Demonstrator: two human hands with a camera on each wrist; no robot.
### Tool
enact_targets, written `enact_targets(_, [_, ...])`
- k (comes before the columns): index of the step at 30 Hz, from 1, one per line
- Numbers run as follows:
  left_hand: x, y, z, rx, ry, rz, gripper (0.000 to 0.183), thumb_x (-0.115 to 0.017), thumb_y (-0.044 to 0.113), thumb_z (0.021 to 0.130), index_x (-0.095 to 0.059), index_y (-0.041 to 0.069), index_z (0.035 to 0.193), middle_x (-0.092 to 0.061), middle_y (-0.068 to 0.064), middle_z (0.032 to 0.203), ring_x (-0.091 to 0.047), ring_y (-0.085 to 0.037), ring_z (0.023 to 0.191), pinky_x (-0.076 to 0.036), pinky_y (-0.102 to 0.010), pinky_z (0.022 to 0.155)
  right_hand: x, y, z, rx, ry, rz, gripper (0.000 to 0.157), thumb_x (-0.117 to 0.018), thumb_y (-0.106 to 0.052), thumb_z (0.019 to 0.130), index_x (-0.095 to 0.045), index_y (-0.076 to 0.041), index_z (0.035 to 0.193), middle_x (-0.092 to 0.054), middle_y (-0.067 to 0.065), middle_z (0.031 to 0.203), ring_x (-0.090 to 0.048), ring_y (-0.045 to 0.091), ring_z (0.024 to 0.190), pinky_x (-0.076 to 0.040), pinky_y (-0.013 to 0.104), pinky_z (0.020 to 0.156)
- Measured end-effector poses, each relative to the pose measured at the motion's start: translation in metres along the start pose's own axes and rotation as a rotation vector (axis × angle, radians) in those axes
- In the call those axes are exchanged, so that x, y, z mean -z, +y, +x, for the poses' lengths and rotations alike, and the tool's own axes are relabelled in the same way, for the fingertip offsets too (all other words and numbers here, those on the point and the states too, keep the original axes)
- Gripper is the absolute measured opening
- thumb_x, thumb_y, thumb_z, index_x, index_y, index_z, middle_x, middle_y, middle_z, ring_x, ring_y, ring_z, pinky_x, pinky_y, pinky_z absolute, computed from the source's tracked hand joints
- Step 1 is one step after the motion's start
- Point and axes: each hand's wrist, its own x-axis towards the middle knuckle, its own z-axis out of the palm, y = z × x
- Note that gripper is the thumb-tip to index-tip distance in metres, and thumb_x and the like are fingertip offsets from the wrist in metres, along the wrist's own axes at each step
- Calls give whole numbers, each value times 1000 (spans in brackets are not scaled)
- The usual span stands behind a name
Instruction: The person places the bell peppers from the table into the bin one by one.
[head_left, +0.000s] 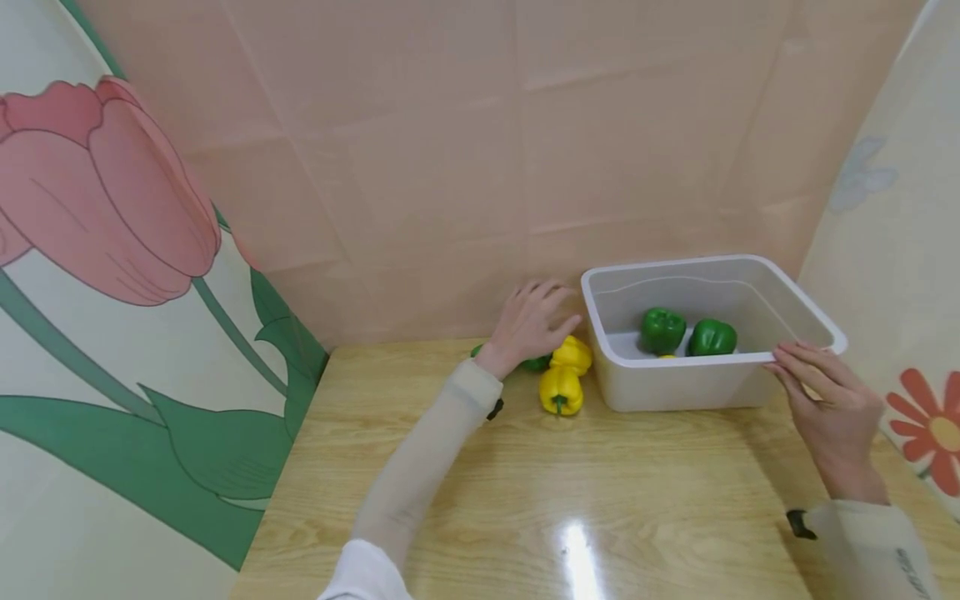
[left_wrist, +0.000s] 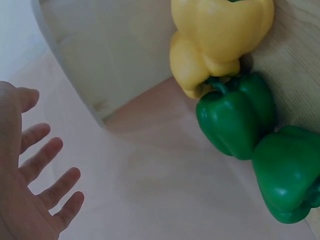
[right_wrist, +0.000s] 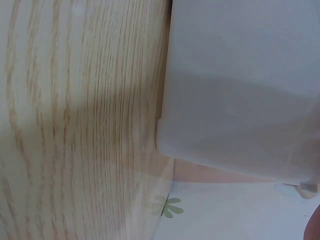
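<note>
My left hand (head_left: 534, 323), fingers spread and holding nothing, hovers over bell peppers beside a white plastic bin (head_left: 682, 387). Under and next to it are a yellow bell pepper (head_left: 561, 392), a second yellow pepper (head_left: 573, 353) behind that one, and a green bell pepper (head_left: 537, 364) mostly covered by the hand. Two green peppers, one nearer (left_wrist: 236, 117) and one at the edge (left_wrist: 287, 172), show in the left wrist view. With fingers over the rim at its front right corner, my right hand (head_left: 828, 396) grips the bin. Inside lie two green peppers (head_left: 663, 330) (head_left: 712, 337) and a sliver of yellow.
The wooden table (head_left: 525, 492) stretches toward me, with a bright light reflection on it. Behind the bin and peppers rises a pinkish backdrop sheet (head_left: 420, 167). Flower-printed panels stand at the left (head_left: 112, 350) and right (head_left: 885, 283).
</note>
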Motion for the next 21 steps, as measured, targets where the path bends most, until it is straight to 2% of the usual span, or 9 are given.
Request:
enact_targets(4, [-1,-1,-4,18,-11,-9,49,-58,47,108,-63,19,147,-61,-4,152,-56,-28,139,-44,-46,117,0,-2,1,-6,-11,-13,14,-88,-8,87,-84,2,97,-80,22,105,-75,13,118,-50,29,113])
enact_targets(11, [-2,-6,-9,17,7,-30,48,-56,46,108,-62,19,148,-62,-4,151,-57,-29,138,-46,-47,115,4,9,-4,-8,-37,-23,16,-88,-8,86,-85,-1,100,-80,20,108,-75,15,119,-50,32,114])
enact_targets(21, [-6,-14,-17,23,6,-25,50,-56,47,109,-60,20,151,-62,-5,150,-58,-30,137,-44,-48,117,3,-4,1,7,-20,-20,20,-87,-16,90,-84,2,98,-79,23,105,-74,11,119,-49,30,115])
